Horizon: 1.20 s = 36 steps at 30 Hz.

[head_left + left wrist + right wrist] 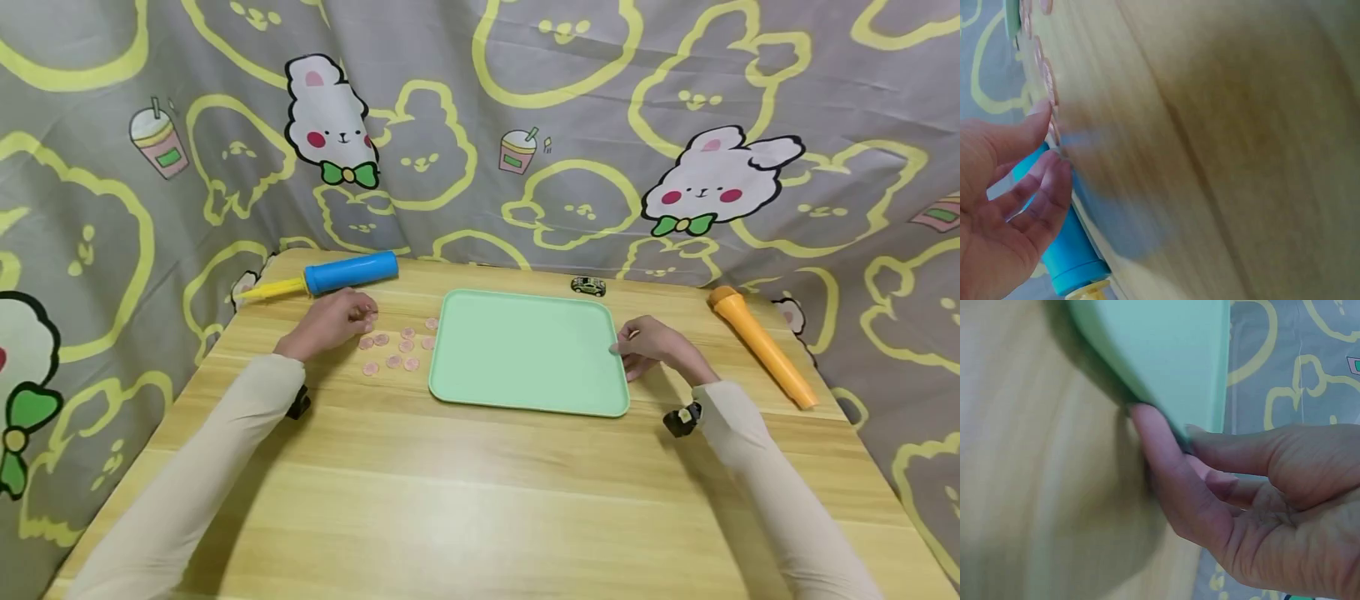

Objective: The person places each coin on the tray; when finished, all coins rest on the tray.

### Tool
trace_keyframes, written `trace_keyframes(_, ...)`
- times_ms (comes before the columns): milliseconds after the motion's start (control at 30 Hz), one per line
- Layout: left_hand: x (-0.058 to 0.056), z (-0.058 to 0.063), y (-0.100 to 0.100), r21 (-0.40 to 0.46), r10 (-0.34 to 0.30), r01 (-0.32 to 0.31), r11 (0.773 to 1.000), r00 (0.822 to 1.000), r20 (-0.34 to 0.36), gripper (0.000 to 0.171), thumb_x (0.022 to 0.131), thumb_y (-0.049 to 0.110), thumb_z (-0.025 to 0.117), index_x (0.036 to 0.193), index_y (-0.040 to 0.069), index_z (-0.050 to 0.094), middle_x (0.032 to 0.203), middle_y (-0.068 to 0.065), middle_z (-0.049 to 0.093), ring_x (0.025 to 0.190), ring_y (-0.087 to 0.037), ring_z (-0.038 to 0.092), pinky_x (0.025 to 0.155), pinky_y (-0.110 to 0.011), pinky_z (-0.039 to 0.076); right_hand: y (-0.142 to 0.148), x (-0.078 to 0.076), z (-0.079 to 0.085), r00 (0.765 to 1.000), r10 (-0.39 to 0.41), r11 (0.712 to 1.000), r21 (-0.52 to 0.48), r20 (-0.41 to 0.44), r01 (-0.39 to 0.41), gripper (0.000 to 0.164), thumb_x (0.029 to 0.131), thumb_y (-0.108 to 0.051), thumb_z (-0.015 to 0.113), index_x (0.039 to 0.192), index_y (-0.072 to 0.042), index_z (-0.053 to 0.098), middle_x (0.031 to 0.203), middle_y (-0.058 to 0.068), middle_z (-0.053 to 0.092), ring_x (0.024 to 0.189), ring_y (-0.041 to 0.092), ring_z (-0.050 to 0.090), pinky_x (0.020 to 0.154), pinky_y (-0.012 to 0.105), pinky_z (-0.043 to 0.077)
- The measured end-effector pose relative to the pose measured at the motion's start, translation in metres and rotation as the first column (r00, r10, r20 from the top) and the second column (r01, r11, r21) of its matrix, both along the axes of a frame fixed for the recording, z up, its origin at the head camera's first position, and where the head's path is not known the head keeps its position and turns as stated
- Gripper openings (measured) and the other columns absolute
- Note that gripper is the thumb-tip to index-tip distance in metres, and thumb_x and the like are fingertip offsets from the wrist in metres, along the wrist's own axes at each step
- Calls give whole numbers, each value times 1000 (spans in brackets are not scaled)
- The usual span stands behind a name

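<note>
A pale green tray lies on the wooden table. My right hand grips its right edge, the thumb above the rim and fingers below, as the right wrist view shows. To the left of the tray lie several copper-coloured coins, flat and loosely spread. My left hand is at their left end, its thumb and curled fingertips around a coin at the table surface. Whether that coin is lifted, I cannot tell. Part of it is hidden by the fingers.
Behind my left hand lies a blue and yellow hand pump. A small toy car stands beyond the tray, and an orange toy microphone lies to the right. A patterned curtain hangs along the table's back and sides.
</note>
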<state>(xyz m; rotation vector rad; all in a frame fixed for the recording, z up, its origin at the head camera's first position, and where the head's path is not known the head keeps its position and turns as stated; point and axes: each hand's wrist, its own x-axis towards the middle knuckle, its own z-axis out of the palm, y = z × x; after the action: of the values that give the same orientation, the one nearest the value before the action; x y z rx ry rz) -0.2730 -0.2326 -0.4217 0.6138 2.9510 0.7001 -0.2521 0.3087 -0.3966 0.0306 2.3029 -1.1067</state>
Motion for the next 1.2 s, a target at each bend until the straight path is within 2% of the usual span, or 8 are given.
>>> trace_keyframes(133,-3,-7,-1,38,40,-39,999,999,-8,12,100,10,72,110,3,72,110,-17,70,101,-34,64,89,-53,51,-1,-4,3,999,33,999,23,26,-33,15,105,-2,60,97,6,49,82,15,70,69,18,73,69,37,65)
trace_keyframes(300,-3,-9,1,85,74,-75,994,997,14,8,100,11,72,105,5,70,110,-17,72,108,-39,68,97,-56,51,1,-6,4,998,37,999,28,51,-38,15,106,-3,59,99,6,49,83,14,70,70,17,73,70,37,65)
trace_keyframes(367,-4,-9,3,96,78,-80,992,997,19,8,100,11,72,104,5,70,109,-17,72,108,-38,68,96,-55,51,2,-6,4,998,41,998,36,48,-42,16,106,-4,59,99,5,48,82,13,69,68,17,73,69,36,65)
trace_keyframes(733,-6,-4,3,100,110,-121,988,988,107,11,99,10,73,100,0,67,95,-15,67,80,-25,63,70,-33,50,0,-7,-1,998,28,999,36,49,-30,19,108,-7,57,98,3,45,79,11,65,66,16,73,69,36,65)
trace_keyframes(900,-9,-2,2,112,120,-130,985,989,92,12,97,7,76,95,-1,67,88,-15,71,74,-23,65,66,-30,49,-6,-3,-3,1000,25,996,91,7,-26,19,108,-7,57,97,3,45,79,14,63,62,18,72,65,37,64)
trace_keyframes(1033,-12,0,8,185,87,-97,978,994,63,5,99,2,70,97,-3,70,90,-18,75,76,-26,72,70,-33,57,-8,-2,-2,1000,24,991,135,-17,-22,18,108,-6,57,98,4,46,80,17,62,61,19,70,63,38,64)
trace_keyframes(1200,-13,10,22,309,81,-106,945,993,90,12,102,2,67,106,-5,74,100,-22,76,85,-29,77,80,-43,64,-9,-3,-1,1000,24,989,147,-10,-22,17,108,-5,56,98,5,46,80,17,61,60,19,70,63,37,64)
